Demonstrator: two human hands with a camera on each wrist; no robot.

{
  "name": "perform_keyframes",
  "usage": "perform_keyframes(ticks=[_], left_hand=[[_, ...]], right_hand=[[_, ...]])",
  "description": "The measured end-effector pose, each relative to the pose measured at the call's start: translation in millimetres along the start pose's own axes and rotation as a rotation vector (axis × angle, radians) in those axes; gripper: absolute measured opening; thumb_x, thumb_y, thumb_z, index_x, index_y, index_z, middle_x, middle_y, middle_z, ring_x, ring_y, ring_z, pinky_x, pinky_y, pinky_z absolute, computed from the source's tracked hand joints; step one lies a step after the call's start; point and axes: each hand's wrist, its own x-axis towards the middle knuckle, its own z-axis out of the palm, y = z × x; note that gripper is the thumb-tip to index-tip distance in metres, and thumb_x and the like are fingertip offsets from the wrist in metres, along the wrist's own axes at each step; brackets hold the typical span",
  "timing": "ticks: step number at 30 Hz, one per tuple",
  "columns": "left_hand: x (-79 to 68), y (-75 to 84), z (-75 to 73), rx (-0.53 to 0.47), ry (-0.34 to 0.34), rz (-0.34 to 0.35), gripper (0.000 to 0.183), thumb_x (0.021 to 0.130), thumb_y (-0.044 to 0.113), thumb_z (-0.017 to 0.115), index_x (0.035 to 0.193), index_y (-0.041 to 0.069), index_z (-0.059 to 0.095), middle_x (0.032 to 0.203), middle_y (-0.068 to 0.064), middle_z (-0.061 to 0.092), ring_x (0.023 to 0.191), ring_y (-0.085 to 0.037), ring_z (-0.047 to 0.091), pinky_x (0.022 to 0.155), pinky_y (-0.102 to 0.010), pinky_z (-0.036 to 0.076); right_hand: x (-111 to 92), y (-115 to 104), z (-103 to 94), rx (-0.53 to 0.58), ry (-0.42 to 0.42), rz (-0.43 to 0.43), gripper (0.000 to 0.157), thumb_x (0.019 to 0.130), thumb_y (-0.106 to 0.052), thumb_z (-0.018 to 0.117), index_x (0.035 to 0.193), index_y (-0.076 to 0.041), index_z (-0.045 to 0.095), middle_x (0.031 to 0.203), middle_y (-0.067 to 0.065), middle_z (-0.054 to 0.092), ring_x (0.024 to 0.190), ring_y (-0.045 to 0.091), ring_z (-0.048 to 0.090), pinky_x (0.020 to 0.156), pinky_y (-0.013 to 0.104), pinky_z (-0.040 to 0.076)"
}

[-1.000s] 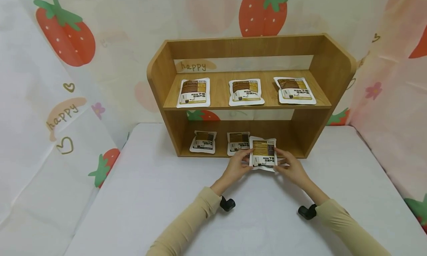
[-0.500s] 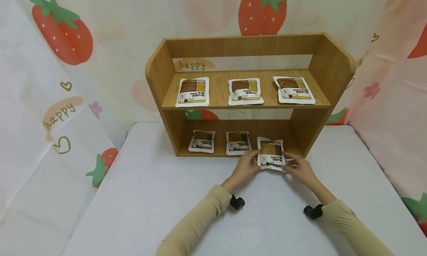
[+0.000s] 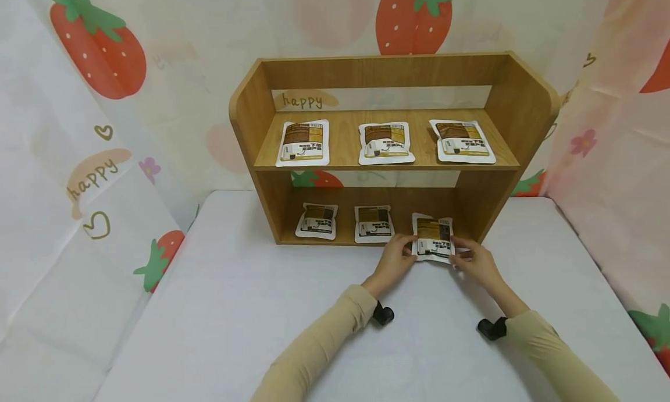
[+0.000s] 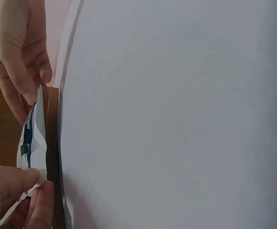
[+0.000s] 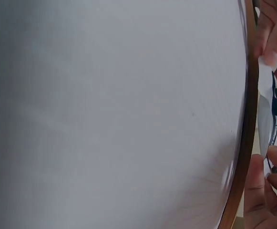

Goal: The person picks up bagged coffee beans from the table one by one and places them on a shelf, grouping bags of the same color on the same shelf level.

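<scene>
Between both hands is a white packet (image 3: 434, 237) with a brown and yellow label, at the front right of the lower shelf (image 3: 345, 241). My left hand (image 3: 394, 259) pinches its left edge, thumb and fingers on either side. The right hand (image 3: 478, 264) grips the right edge. In the left wrist view the packet (image 4: 37, 148) appears edge-on between the hands, and the right wrist view shows the same packet (image 5: 268, 114) pinched at both ends. To its left lie two similar packets, a middle packet (image 3: 374, 224) and a left packet (image 3: 317, 221).
A wooden two-tier rack (image 3: 394, 70) stands at the back of the white-covered table (image 3: 235, 309). Its upper shelf bears a left packet (image 3: 303, 143), a middle packet (image 3: 386, 143) and a right packet (image 3: 463, 141). Behind hangs a strawberry-print cloth (image 3: 199, 70).
Both hands have moved the held packet rightward and slightly back, from in front of the middle packet to the right part of the lower shelf. The middle packet now shows fully.
</scene>
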Motion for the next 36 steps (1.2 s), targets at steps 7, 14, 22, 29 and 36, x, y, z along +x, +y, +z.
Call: perform_keyframes(ticks=[7,14,22,29,36], left_hand=[[8.6,7.9,3.6,0.004,-0.018,-0.014,0.039,0.086,0.005,0.063,0.124,0.000,0.056,0.122,-0.015,0.054,0.087,-0.014,0.058,0.072,-0.011,0.047],[18.7,8.0,6.8,0.021,-0.021,0.000,0.031,0.091,0.007,0.057,0.120,-0.001,0.060,0.126,-0.015,0.056,0.104,-0.020,0.059,0.084,-0.018,0.048],[22.7,11.7,6.6,0.040,-0.015,0.025,0.028,0.093,0.008,0.052,0.118,-0.002,0.061,0.123,-0.016,0.058,0.107,-0.023,0.058,0.087,-0.023,0.048],[23.3,13.4,10.0,0.088,-0.038,0.048,0.030,0.093,0.009,0.053,0.118,-0.004,0.060,0.110,-0.014,0.063,0.084,-0.014,0.055,0.072,-0.016,0.044],[40.4,-8.9,25.4,0.079,-0.084,0.017,0.035,0.094,0.020,0.053,0.122,0.000,0.059,0.110,-0.012,0.062,0.087,-0.016,0.058,0.077,-0.023,0.048]], right_hand=[[7.9,0.8,-5.4,-0.110,0.073,0.014,0.040,0.083,-0.001,0.064,0.120,0.010,0.054,0.101,0.031,0.062,0.088,0.041,0.063,0.063,0.019,0.050],[13.9,-0.8,-4.6,-0.156,0.132,0.005,0.036,0.083,0.000,0.061,0.117,0.011,0.057,0.106,0.032,0.058,0.091,0.043,0.061,0.077,0.046,0.053],[18.7,-2.2,-4.6,-0.169,0.143,0.047,0.035,0.084,0.001,0.059,0.117,0.013,0.056,0.113,0.035,0.055,0.098,0.045,0.058,0.083,0.051,0.049],[18.4,-3.1,-2.9,-0.190,0.128,0.080,0.034,0.087,-0.004,0.056,0.117,0.012,0.056,0.117,0.034,0.054,0.104,0.047,0.054,0.087,0.054,0.045],[22.2,-1.4,0.3,-0.176,0.143,0.055,0.036,0.086,-0.006,0.054,0.116,0.014,0.056,0.111,0.034,0.058,0.098,0.044,0.057,0.083,0.051,0.046]])
